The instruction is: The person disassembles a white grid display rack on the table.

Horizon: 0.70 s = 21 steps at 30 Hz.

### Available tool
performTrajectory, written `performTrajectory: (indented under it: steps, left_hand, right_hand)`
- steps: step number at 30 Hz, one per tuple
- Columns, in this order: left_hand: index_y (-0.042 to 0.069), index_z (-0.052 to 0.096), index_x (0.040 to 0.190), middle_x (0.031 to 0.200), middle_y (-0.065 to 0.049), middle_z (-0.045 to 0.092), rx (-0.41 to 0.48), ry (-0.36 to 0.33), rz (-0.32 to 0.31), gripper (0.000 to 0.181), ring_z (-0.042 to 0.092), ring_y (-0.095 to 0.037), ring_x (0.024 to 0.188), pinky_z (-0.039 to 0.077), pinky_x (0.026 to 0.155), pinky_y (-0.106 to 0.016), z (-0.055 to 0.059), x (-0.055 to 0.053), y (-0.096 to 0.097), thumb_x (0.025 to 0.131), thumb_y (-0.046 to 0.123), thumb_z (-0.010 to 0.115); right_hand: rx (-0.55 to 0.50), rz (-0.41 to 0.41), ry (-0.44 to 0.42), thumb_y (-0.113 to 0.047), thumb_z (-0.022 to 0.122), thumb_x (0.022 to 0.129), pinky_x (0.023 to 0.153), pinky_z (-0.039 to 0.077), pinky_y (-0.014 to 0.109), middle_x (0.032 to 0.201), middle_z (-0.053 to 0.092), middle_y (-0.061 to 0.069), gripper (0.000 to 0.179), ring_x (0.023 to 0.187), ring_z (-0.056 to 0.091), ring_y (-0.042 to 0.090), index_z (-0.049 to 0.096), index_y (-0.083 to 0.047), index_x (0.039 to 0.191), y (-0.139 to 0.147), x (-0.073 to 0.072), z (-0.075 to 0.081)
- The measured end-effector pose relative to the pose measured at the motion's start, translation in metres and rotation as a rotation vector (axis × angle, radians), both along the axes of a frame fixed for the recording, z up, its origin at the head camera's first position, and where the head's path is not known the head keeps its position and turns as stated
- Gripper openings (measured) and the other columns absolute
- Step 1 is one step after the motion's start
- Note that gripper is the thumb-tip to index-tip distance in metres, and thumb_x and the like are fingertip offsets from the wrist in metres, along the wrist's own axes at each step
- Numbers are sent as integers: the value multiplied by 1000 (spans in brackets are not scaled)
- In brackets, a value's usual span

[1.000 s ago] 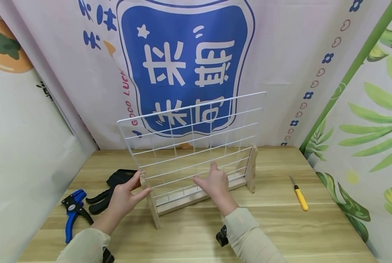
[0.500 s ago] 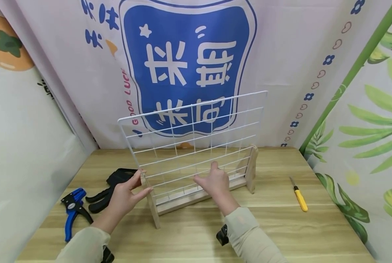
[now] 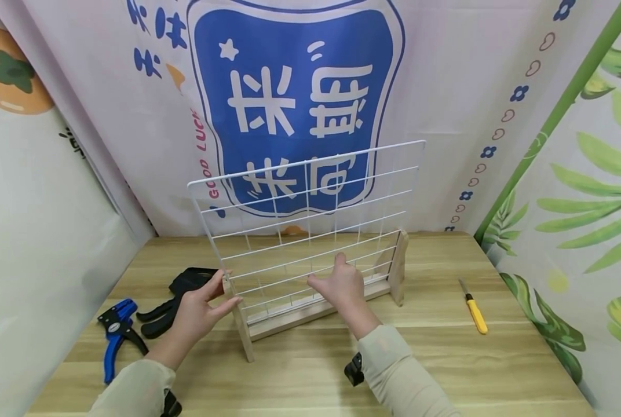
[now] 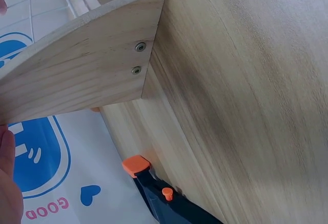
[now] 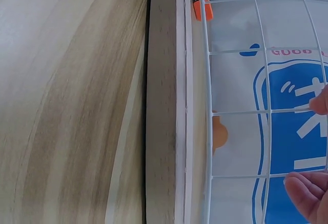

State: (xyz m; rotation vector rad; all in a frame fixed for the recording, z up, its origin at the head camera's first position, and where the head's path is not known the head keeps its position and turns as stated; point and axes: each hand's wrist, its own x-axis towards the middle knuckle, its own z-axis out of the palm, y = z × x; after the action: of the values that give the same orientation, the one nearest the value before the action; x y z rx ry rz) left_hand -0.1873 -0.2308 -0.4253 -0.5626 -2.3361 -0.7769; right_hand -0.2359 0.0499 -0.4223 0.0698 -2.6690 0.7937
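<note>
Tabletop (image 3: 300, 382); right fingers (image 5: 303, 193) touch grid (image 3: 308, 215) (white wire).

Left hand (image 3: 198, 310): rear fingers out of sight behind the wooden side panel (image 3: 241, 325). It partly covers the black pistol-grip tool (image 3: 186, 282); exact kind unclear. Right hand (image 3: 343, 284) hides some of the wire grid (image 3: 308, 215); lower fingers concealed, hold uncertain. Label on the blue wire stripper (image 3: 116, 330) too small to read. Sleeves (image 3: 133, 388) cut off at the near side.
</note>
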Motion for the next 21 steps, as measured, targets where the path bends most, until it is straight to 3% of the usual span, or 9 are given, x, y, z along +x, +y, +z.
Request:
performTrajectory:
  steps: [5,21]
  left_hand:
    - [-7,55,122,88,-18,70,-3,-13,8,68,69,-28,74,55,59,-34,1,1,0,61,4,83]
    - [-10,54,122,83,-19,70,3,-14,14,69,69,-30,73,55,57,-37,1,2,0,61,4,83]
  right_hand:
    - [-11,4,6,-48,71,65,33,29,24,45,36,-2,66,39,36,14,52,4,100,0,-1,1]
    - [-1,8,71,-50,71,65,31,27,23,44,32,-4,60,37,34,13,50,0,90,0,-1,4]
